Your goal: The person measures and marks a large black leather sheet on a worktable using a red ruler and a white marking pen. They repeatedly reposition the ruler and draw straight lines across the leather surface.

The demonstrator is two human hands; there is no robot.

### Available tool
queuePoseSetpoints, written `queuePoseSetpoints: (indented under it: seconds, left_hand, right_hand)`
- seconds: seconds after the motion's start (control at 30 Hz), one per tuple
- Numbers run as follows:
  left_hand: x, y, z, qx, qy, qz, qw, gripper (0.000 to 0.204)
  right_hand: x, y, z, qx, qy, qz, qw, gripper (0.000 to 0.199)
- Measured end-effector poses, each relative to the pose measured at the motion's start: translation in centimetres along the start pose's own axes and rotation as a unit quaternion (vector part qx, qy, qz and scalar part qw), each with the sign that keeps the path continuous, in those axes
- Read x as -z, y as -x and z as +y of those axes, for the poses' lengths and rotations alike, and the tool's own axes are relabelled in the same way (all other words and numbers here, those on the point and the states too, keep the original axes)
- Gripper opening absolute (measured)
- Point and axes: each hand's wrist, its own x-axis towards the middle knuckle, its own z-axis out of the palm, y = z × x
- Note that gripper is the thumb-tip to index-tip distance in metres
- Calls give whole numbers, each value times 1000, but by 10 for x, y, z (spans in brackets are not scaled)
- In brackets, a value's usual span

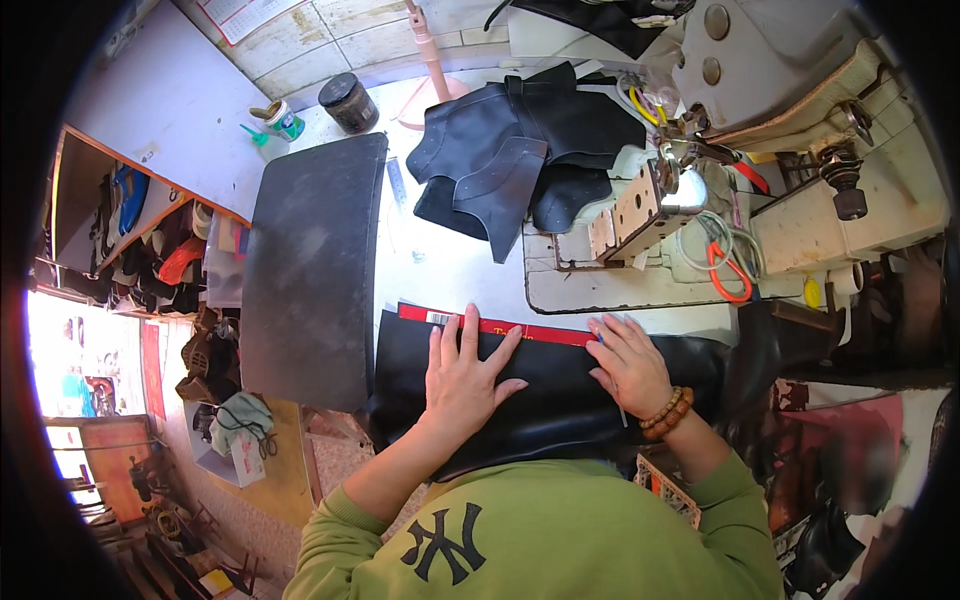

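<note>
A long red strip [540, 328], stiff like card and with a barcode patch, lies along the far edge of a sheet of black leather [530, 400] at the table's front. My left hand [465, 375] is spread over the strip and leather, fingertips pressing the strip down. At the strip's right end is my right hand [630, 365], fingers bent and close together. A thin pale shaft pokes out below its palm and a bit of blue shows at the fingertips, so it seems to grip a pen [622, 415]; most of it is hidden.
A dark flat board [315, 270] lies on the left. Cut black leather pieces [500, 150] are piled behind. On the right stands a sewing machine [650, 205] with orange-handled scissors [728, 270] beside it. A dark jar [348, 103] and a small tub [285, 122] stand at the back left.
</note>
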Motion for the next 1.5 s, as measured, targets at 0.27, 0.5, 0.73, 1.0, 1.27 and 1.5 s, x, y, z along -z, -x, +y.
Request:
queuePoseSetpoints:
  seconds: [0.27, 0.5, 0.73, 1.0, 1.27, 1.5]
  left_hand:
    - [-6, 5, -2, 2, -15, 4, 1000, 67]
    - [-18, 6, -13, -25, 60, 91, 994, 68]
    - [-17, 14, -13, -24, -9, 101, 995, 59]
    - [-13, 22, -9, 19, 22, 69, 997, 57]
    - [-14, 7, -20, -42, 66, 22, 997, 69]
    - [-6, 29, -23, -30, 47, 26, 998, 73]
  right_hand:
    - [-4, 4, -2, -116, 41, 146, 982, 31]
    - [-4, -2, -2, -67, 71, 166, 981, 22]
    - [-6, 7, -6, -31, 121, 155, 980, 22]
    - [0, 7, -10, -27, 118, 152, 981, 30]
    - [-37, -28, -65, 59, -27, -15, 998, 58]
    - [-42, -39, -69, 40, 13, -50, 998, 59]
